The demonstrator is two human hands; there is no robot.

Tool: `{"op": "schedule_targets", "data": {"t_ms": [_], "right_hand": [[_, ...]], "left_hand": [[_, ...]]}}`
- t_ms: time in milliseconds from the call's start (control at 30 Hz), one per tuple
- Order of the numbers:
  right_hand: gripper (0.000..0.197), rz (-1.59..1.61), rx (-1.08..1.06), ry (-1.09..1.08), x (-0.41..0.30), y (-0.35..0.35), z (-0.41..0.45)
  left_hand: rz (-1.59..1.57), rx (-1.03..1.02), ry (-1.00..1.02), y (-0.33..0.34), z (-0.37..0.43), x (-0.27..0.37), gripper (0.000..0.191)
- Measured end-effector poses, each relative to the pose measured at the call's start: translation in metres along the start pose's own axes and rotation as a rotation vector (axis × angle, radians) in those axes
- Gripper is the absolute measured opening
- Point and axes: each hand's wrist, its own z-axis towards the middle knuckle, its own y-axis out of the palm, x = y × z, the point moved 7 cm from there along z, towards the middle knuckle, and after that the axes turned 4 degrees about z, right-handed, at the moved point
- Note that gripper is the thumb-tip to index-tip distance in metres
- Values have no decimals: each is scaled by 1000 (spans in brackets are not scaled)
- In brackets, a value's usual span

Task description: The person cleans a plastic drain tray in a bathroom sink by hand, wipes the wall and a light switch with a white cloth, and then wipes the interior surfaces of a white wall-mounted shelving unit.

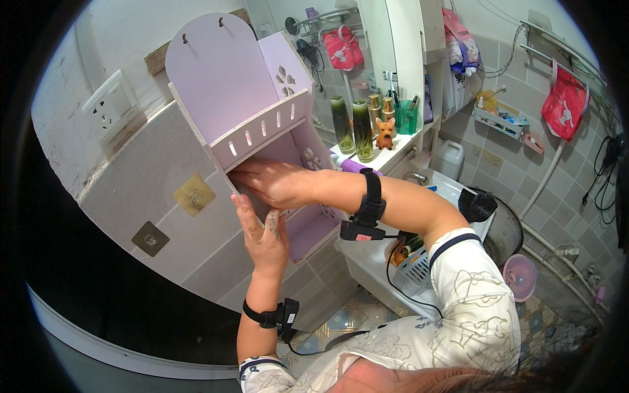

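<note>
A light purple wall shelf with slotted and petal-shaped cutouts is mounted on the wall in front of me. My right hand reaches into its middle compartment, palm down; the fingertips lie in shadow by the left side panel, and whether they hold something cannot be told. Lower down, my left hand is upright at the shelf's left edge, fingers against the outside of the side panel and thumb towards its front. The lowest compartment shows purple below my right forearm. Black straps with small devices circle both arms.
A wall socket and two adhesive hooks are left of the shelf. Right of it, a white ledge bears green bottles, a dog figurine and a green cup. Below, a basket stands on the washbasin.
</note>
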Motion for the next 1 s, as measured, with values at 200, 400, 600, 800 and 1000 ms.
{"op": "schedule_targets", "data": {"t_ms": [200,400,600,800,1000], "right_hand": [[30,-581,-118,161,10,-14,-15],[19,-1154,-394,127,17,-13,-23],[16,-850,-646,134,34,-9,-30],[23,-383,-825,471,55,18,-23],[30,-281,-1067,495,59,37,-34]], "left_hand": [[-4,9,0,2,-5,-5,20],[-9,44,51,0,-9,-6,21],[32,10,52,3,-9,-3,24],[-146,195,-11,3,-16,-17,64],[42,49,-235,11,-34,-32,84]]}}
